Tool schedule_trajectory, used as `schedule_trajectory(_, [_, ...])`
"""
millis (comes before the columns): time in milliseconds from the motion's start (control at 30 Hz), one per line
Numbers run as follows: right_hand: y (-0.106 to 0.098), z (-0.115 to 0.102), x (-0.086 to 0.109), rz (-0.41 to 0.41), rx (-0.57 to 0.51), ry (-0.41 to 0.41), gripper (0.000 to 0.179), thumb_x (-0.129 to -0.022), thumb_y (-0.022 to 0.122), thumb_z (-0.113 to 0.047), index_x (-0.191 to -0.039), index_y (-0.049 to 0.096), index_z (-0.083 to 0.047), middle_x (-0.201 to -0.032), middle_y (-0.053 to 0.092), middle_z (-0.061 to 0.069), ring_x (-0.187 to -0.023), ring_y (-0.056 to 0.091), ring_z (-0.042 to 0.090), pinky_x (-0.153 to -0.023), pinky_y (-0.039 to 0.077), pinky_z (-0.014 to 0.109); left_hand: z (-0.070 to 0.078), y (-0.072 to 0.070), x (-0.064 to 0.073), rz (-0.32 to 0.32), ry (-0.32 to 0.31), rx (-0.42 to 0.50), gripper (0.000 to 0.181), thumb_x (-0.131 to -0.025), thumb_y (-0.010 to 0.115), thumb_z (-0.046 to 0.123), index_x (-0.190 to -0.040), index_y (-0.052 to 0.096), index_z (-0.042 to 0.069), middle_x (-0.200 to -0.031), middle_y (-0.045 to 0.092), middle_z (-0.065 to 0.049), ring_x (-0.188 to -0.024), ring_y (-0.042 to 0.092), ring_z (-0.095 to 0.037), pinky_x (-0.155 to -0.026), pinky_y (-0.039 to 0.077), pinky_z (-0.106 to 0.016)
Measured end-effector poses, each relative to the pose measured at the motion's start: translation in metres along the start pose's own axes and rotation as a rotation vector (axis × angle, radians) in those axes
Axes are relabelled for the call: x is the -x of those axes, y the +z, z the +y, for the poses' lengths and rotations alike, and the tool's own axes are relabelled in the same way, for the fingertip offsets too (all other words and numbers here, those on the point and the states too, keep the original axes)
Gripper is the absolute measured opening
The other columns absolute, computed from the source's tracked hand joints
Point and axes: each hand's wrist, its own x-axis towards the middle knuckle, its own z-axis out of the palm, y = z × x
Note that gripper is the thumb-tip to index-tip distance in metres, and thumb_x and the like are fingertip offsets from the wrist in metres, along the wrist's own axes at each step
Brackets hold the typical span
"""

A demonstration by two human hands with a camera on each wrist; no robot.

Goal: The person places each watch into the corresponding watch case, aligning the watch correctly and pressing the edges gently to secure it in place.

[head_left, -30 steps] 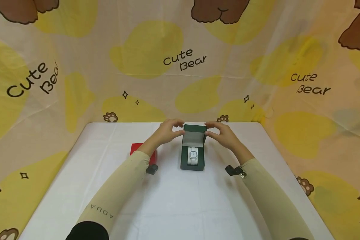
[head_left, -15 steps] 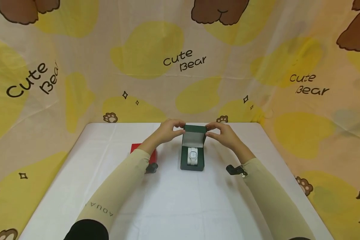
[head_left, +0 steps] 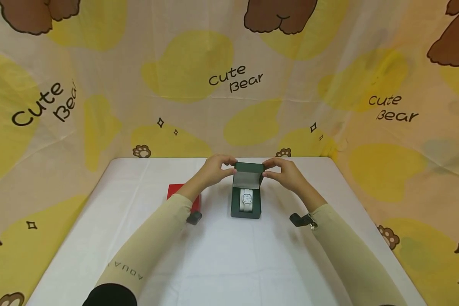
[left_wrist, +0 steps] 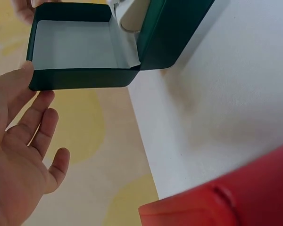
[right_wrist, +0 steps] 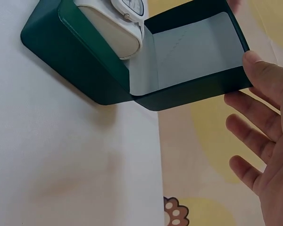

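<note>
A dark green watch box (head_left: pixel 235 209) stands on the table with its lid (head_left: pixel 249 167) raised, showing a grey lining. Inside the box, a white wristwatch (head_left: pixel 246 199) is wrapped round a pale cushion (right_wrist: pixel 114 35). My left hand (head_left: pixel 215 169) pinches the left upper corner of the lid between thumb and fingers. On the opposite side, my right hand (head_left: pixel 284 173) pinches the lid's right upper corner. In both wrist views the thumb lies on the lid's rim and the other fingers are loosely bent below it.
A red box (head_left: pixel 195 204) lies left of the watch box, partly hidden by my left forearm. White cloth covers the table (head_left: pixel 229 255). A yellow-patterned curtain (head_left: pixel 191 63) rises behind the table's back edge and along the sides.
Very little differs. The lid's top edge and both hands appear slightly lower in the head view, which has itself shifted a little. Both hands keep their hold on the lid.
</note>
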Motion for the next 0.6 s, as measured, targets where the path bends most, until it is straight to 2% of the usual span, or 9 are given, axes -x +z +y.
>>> schedule_trajectory(367, [0.001, -0.005, 0.009, -0.005, 0.002, 0.034, 0.034, -0.083, 0.074, -0.039, -0.113, 0.066, -0.026, -0.114, 0.066, -0.007, -0.116, 0.056, 0.024, -0.096, 0.047, 0.048, 0.003, 0.004, 0.01, 0.006, -0.041, 0.018, 0.033, -0.086, 0.072, 0.033, -0.118, 0.068, 0.026, -0.115, 0.065, 0.007, -0.114, 0.054, -0.021, -0.094, 0.047, -0.043])
schedule_trajectory(600, [0.005, -0.006, 0.016, 0.009, -0.005, 0.066, 0.036, -0.082, 0.076, -0.036, -0.115, 0.066, -0.025, -0.117, 0.065, -0.006, -0.117, 0.054, 0.02, -0.099, 0.044, 0.05, 0.004, 0.008, 0.019, 0.031, -0.056, 0.008, 0.035, -0.085, 0.072, 0.033, -0.119, 0.067, 0.029, -0.115, 0.064, 0.01, -0.114, 0.053, -0.018, -0.094, 0.047, -0.043])
